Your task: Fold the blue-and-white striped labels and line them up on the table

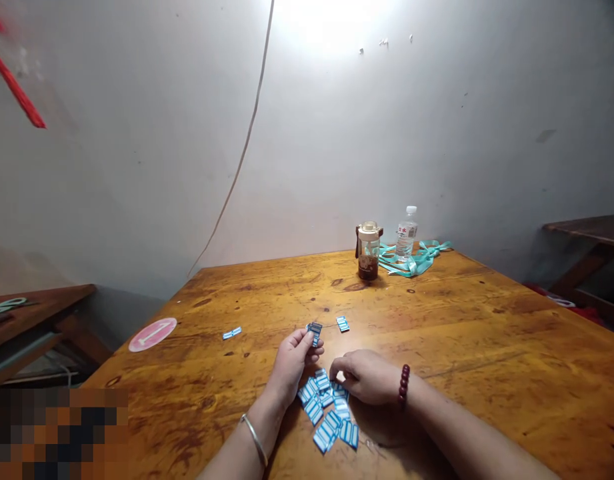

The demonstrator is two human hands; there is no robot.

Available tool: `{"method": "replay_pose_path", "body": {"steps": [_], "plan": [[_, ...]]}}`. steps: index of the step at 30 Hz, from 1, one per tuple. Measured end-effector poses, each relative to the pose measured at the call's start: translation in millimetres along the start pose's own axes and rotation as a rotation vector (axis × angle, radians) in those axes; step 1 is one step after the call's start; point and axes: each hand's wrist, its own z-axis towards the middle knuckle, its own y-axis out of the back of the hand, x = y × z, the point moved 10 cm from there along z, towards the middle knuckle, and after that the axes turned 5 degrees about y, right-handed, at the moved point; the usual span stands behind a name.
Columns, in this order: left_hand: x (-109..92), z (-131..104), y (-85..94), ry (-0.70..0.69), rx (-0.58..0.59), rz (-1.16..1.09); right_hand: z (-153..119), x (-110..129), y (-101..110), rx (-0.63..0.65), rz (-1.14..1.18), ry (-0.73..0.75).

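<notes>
My left hand (291,360) pinches a few small blue-and-white striped labels (315,331) between thumb and fingers, raised above the table. Nearer to me lies a loose pile of similar labels (328,427), overlapping at various angles. My right hand (369,378) reaches down to the pile's upper right edge with its fingers curled together. Whatever its fingertips grip there is hidden or too small to make out. Just beyond my left hand rests another striped label (342,324), and a narrow blue-and-white strip (232,333) lies farther left.
On the wooden table (461,347), a lidded cup with dark contents (369,257) stands toward the back. Right of it are a clear water bottle (406,235) and turquoise ribbons (417,264). A round pink sticker (153,335) marks the left edge. Behind rises a grey wall (297,167).
</notes>
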Motion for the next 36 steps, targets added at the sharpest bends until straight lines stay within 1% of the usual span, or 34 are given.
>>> {"method": "replay_pose_path", "body": {"steps": [5, 16, 19, 23, 24, 25, 27, 30, 32, 34, 36], "plan": [[-4.3, -1.1, 0.8, -0.033, 0.002, -0.011, 1.0, 4.4, 5.1, -0.026, 0.057, -0.018], [-1.7, -0.6, -2.3, -0.031, -0.005, -0.006, 1.0, 10.6, -0.6, -0.006, 0.073, 0.025], [-2.6, -0.7, -2.6, -0.033, -0.005, -0.011, 4.1, 2.0, -5.0, -0.019, 0.149, -0.010], [-3.0, -0.8, -2.6, -0.033, -0.001, -0.026, 7.3, -18.8, -20.3, -0.004, 0.373, -0.118], [-2.8, -1.0, -2.5, -0.030, -0.001, -0.030, 7.4, -21.6, -21.5, -0.006, 0.418, -0.137], [-2.5, -1.4, -2.4, -0.026, -0.002, -0.036, 7.3, -22.0, -19.6, -0.018, 0.446, -0.143], [-1.6, -2.4, -2.4, -0.011, -0.002, -0.056, 6.2, -16.5, -4.7, -0.088, 0.442, -0.114], [-0.4, -4.2, -4.5, 0.020, 0.015, -0.098, 0.5, 3.8, 33.2, -0.281, 0.360, 0.000], [1.3, -5.5, -6.7, 0.050, 0.028, -0.131, -4.7, 16.7, 53.4, -0.404, 0.330, 0.073], [4.5, -7.0, -9.9, 0.090, 0.043, -0.167, -7.6, 21.0, 62.7, -0.490, 0.349, 0.094], [7.5, -9.2, -14.8, 0.122, 0.063, -0.195, -7.9, 16.4, 63.3, -0.554, 0.407, 0.063]]}}
